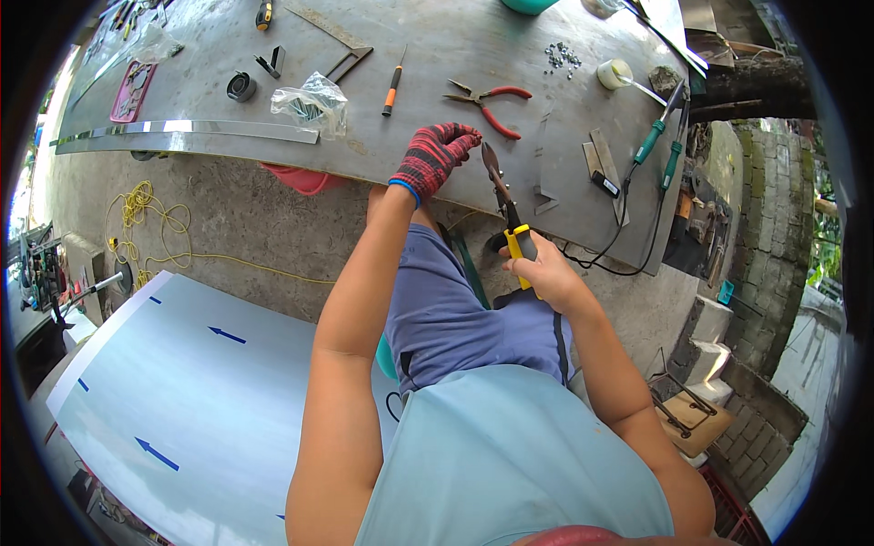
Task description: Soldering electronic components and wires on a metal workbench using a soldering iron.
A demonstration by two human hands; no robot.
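My left hand point(432, 159), in a red-and-black striped glove with a blue cuff, is over the near edge of the metal worktable point(364, 150). Its fingertips are pinched together beside the tip of the snips; whatever is between them is too small to make out. Bare, my right hand point(553, 271) grips the yellow-and-black handles of tin snips point(492, 166), whose dark blades point away from me. Just beyond lie red-handled pliers point(475, 96) with spread handles. An orange-and-black screwdriver point(391, 96) rests farther left. Small bent metal pieces point(545, 200) lie right of the blades.
A clear plastic bag point(314, 105), a long shiny metal strip point(191, 130) and a carpenter's square point(341, 41) occupy the table's left. Two green-handled soldering irons point(650, 141), flat metal pieces point(604, 164) and a jar point(614, 73) sit right. A large sheet with blue arrows point(228, 391) stands lower left.
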